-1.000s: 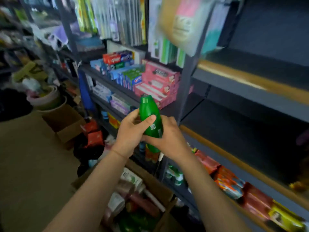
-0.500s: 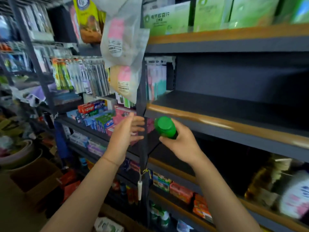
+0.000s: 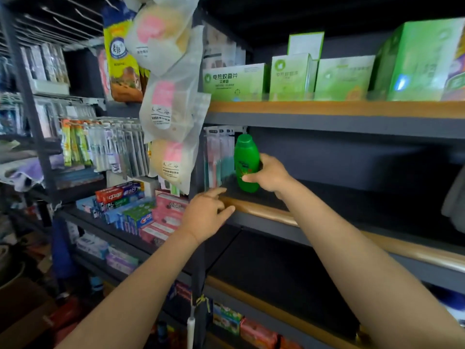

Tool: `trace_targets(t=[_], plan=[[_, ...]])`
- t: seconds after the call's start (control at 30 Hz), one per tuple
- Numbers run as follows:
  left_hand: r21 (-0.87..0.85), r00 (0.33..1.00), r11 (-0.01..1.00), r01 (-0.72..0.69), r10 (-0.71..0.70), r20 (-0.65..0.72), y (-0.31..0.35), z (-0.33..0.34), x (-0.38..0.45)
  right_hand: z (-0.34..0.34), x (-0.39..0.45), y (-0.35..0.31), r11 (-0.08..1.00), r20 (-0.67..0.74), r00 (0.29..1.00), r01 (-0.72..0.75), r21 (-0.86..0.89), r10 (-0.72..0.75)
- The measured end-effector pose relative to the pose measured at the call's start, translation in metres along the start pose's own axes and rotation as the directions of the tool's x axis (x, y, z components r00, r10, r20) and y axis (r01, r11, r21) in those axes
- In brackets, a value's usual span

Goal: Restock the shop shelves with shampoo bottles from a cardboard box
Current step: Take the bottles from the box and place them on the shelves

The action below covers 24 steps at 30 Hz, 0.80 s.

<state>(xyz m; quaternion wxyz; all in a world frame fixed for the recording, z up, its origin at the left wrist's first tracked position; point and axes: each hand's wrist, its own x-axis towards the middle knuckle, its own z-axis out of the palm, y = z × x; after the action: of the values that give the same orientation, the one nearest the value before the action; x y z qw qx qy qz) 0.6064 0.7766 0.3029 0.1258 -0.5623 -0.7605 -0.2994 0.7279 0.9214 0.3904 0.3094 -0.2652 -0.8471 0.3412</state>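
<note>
1. Green plastic shampoo bottle (image 3: 246, 162) stands upright at the left end of the dark middle shelf (image 3: 352, 197), its base on or just above the shelf surface; I cannot tell if it fully rests there.
2. The right hand (image 3: 270, 176) holds the bottle from its right side, low on the body, with the thumb across the front and the other fingers curled behind it.
3. The left hand (image 3: 205, 214) rests on the rounded wooden edge (image 3: 264, 212) of the same shelf, just left and below the bottle. Its fingers are loosely spread and hold nothing.
4. Just to the left of the bottle, packs of toothbrushes (image 3: 217, 157) hang at the shelf's end, close to the bottle.
5. On the shelf above stand light green boxes (image 3: 235, 81) in a row.
6. Clear bags with pink labels (image 3: 171, 107) hang on the post between the two shelf units.
7. On the left unit, lower, lie toothpaste cartons (image 3: 130, 205) in red, blue, green and pink.
</note>
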Motion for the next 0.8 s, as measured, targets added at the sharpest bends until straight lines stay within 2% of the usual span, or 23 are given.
trace_targets(t=[0.1,0.23,0.43,0.57,0.7,0.8], plan=[[0.023,0.993,1.0,-0.02,0.023,-0.113,0.003,0.004,0.005,0.004,0.032,0.009,0.983,0.065,0.984,-0.172,0.058,0.169],[-0.025,0.978,0.995,-0.097,0.091,-0.189,0.0,0.009,0.02,0.01,0.064,0.024,0.948,0.06,0.956,-0.291,0.131,0.286],[-0.122,0.97,0.988,-0.099,0.068,-0.235,-0.008,0.017,0.035,0.011,0.094,0.038,0.938,0.033,0.955,-0.295,0.181,0.294],[-0.241,0.979,0.966,-0.091,0.043,-0.198,-0.013,0.024,0.042,0.014,0.112,0.045,0.936,0.049,0.952,-0.307,0.175,0.303],[-0.307,0.956,0.943,-0.131,0.038,-0.292,-0.017,0.034,0.041,0.016,0.132,0.049,0.923,0.096,0.939,-0.342,0.177,0.329],[-0.342,0.955,0.93,-0.132,0.027,-0.295,-0.018,0.037,0.043,0.019,0.142,0.053,0.917,0.082,0.935,-0.353,0.186,0.344]])
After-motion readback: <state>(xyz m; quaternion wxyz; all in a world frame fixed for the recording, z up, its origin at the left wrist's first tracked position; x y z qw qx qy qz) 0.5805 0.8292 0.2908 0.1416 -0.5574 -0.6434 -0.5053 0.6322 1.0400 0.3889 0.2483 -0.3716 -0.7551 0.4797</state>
